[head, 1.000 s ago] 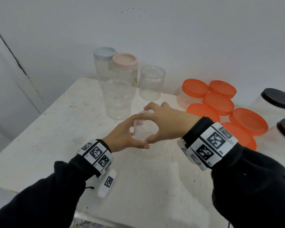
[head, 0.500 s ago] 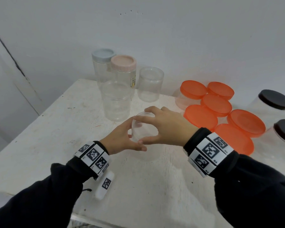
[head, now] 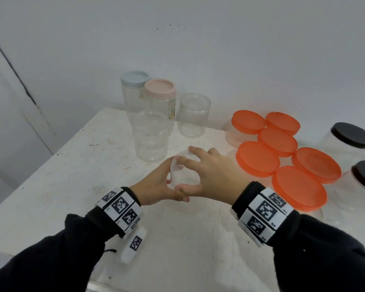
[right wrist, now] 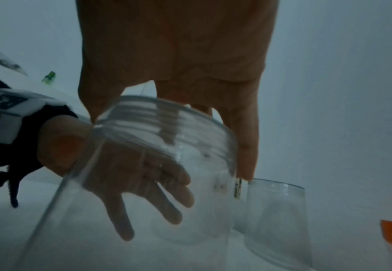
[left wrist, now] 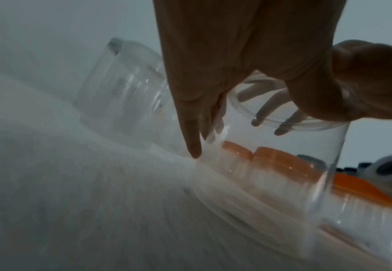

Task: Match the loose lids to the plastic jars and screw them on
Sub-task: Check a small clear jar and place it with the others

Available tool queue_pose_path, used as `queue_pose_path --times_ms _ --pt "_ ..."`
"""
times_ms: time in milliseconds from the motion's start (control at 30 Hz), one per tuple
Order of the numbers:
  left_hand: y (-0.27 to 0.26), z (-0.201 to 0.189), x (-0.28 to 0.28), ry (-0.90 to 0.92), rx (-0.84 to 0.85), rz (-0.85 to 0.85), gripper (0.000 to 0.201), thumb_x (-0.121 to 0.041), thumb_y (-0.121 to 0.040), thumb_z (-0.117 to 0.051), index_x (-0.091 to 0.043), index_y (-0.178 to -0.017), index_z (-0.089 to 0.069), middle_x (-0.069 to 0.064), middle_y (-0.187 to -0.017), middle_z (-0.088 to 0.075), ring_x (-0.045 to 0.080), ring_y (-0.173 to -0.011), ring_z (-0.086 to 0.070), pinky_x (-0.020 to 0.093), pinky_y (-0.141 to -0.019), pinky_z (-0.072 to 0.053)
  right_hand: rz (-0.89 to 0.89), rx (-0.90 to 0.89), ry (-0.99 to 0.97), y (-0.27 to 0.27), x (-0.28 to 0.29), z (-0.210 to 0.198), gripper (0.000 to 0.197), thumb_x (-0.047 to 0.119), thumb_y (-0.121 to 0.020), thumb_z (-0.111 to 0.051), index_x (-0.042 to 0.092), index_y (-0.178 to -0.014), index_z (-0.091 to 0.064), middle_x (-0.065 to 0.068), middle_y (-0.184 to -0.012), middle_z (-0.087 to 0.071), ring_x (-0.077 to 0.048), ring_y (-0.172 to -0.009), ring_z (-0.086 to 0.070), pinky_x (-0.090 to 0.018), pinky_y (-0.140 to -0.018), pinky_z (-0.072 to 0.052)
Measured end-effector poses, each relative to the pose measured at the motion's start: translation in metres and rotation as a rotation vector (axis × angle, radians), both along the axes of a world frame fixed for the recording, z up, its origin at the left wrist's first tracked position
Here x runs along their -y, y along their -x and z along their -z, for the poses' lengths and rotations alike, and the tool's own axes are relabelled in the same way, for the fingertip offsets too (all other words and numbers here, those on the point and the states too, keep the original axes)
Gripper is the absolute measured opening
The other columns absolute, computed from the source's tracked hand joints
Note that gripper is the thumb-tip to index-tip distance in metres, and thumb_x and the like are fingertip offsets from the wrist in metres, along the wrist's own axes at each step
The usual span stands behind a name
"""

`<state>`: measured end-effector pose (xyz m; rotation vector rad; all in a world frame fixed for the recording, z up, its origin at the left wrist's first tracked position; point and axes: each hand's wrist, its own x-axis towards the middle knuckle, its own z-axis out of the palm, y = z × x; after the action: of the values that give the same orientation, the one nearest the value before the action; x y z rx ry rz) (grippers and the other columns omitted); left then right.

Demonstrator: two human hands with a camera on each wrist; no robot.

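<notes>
Head view showed the left hand wrapped round the side wall of a clear jar at its 9 o'clock, thumb and fingers curled on the plastic. The jar stood on the white bench with its long axis upright, though the mouth looked tipped a little toward the person. At its 3 o'clock the right hand reached over the top, fingertips and thumb pinching the rim; whether a clear lid sat under them I could not tell. Both hands touched the jar, the right one nearer the mouth, so any turning would likely fall to it while the left held the body steady.

Left wrist view showed the jar's threaded neck open and nothing inside. At 11 o'clock stood a lidless clear jar, behind it one with a blue lid and one with a pink lid, another open jar beside them, all apparently empty. At 2 o'clock sat orange-lidded tubs, and black-lidded jars further right.
</notes>
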<state>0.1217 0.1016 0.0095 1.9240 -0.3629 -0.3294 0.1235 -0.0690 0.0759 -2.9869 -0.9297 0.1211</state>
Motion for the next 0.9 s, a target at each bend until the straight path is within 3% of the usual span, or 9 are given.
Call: queue_pose_path --times_ms 167,267,367,433,500,567,667,767,900 --pt "-0.004 -0.01 -0.011 -0.176 0.026 0.143 0.089 -0.027 -0.071 -0.081 -0.045 -0.132 -0.019 -0.032 -0.132 -0.03 -0.017 -0.119 -0.031 0.003 -0.092 -0.032 -0.03 -0.041 -0.073 -0.003 0.008 0.002 0.073 0.072 -0.076 -0.047 0.043 -0.141 -0.032 0.003 -0.154 -0.021 -0.025 -0.128 -0.034 -0.039 -0.097 -0.041" --pt "0.002 -0.009 -0.026 -0.252 0.035 0.111 0.08 -0.032 -0.073 -0.078 -0.038 -0.136 -0.028 -0.023 -0.136 -0.037 -0.005 -0.121 -0.04 0.016 -0.099 -0.036 -0.033 -0.077 -0.121 -0.007 0.015 0.003 0.072 0.066 -0.078 -0.053 0.045 -0.142 -0.028 0.008 -0.156 -0.014 -0.02 -0.137 -0.022 -0.039 -0.104 -0.036" --pt "0.006 -0.012 -0.037 -0.272 0.155 0.04 0.063 -0.033 -0.077 -0.074 -0.032 -0.131 -0.041 -0.019 -0.13 -0.047 -0.007 -0.112 -0.048 0.016 -0.091 -0.043 0.01 -0.043 -0.137 -0.016 0.019 0.009 0.07 0.064 -0.081 -0.05 0.036 -0.143 -0.032 0.001 -0.157 -0.015 -0.025 -0.142 -0.015 -0.042 -0.112 -0.023" --pt "0.005 -0.017 -0.042 -0.251 0.299 -0.021 0.048 -0.031 -0.08 -0.071 -0.029 -0.124 -0.05 -0.016 -0.121 -0.055 -0.005 -0.105 -0.052 0.015 -0.084 -0.046 0.002 0.094 -0.182 -0.023 0.018 0.014 0.068 0.066 -0.079 -0.045 0.024 -0.132 -0.053 -0.014 -0.143 -0.041 -0.039 -0.128 -0.038 -0.053 -0.101 -0.037" --pt "0.0 -0.021 -0.048 -0.23 0.462 -0.1 0.04 -0.038 -0.081 -0.066 -0.024 -0.117 -0.057 -0.014 -0.112 -0.059 -0.002 -0.099 -0.053 0.012 -0.079 -0.044 0.034 0.189 -0.255 -0.031 0.018 0.02 0.065 0.063 -0.076 -0.043 0.017 -0.115 -0.067 -0.016 -0.114 -0.059 -0.037 -0.099 -0.055 -0.052 -0.075 -0.052" --pt "-0.009 -0.022 -0.056 -0.261 0.624 -0.173 0.04 -0.043 -0.081 -0.055 -0.018 -0.112 -0.06 -0.009 -0.107 -0.059 -0.001 -0.095 -0.048 0.007 -0.08 -0.038 0.063 0.253 -0.292 -0.037 0.016 0.024 0.055 0.056 -0.076 -0.054 0.013 -0.107 -0.07 -0.013 -0.099 -0.06 -0.033 -0.085 -0.057 -0.045 -0.061 -0.053" --pt "-0.027 -0.021 -0.068 -0.343 0.766 -0.313 0.045 -0.042 -0.08 -0.052 -0.012 -0.113 -0.059 0.0 -0.111 -0.053 0.005 -0.102 -0.037 0.004 -0.091 -0.025 0.094 0.35 -0.332 -0.049 0.011 0.03 0.042 0.036 -0.069 -0.079 0.009 -0.101 -0.071 -0.014 -0.093 -0.063 -0.035 -0.082 -0.061 -0.038 -0.055 -0.05" --pt "-0.048 -0.022 -0.074 -0.378 0.701 -0.446 0.055 -0.041 -0.078 -0.066 -0.012 -0.122 -0.053 0.004 -0.125 -0.043 0.012 -0.116 -0.031 0.019 -0.102 -0.025 0.148 0.383 -0.385 -0.066 0.01 0.038 0.037 0.021 -0.069 -0.082 0.006 -0.1 -0.071 -0.018 -0.096 -0.065 -0.038 -0.086 -0.063 -0.041 -0.061 -0.053" --pt "-0.073 -0.017 -0.072 -0.464 0.497 -0.424 0.074 -0.039 -0.078 -0.071 -0.015 -0.139 -0.036 0.007 -0.15 -0.022 0.022 -0.138 -0.015 0.037 -0.112 -0.018 0.269 0.352 -0.438 -0.086 0.013 0.042 0.034 0.018 -0.083 -0.07 0.006 -0.114 -0.066 -0.019 -0.116 -0.061 -0.039 -0.108 -0.057 -0.052 -0.088 -0.047"
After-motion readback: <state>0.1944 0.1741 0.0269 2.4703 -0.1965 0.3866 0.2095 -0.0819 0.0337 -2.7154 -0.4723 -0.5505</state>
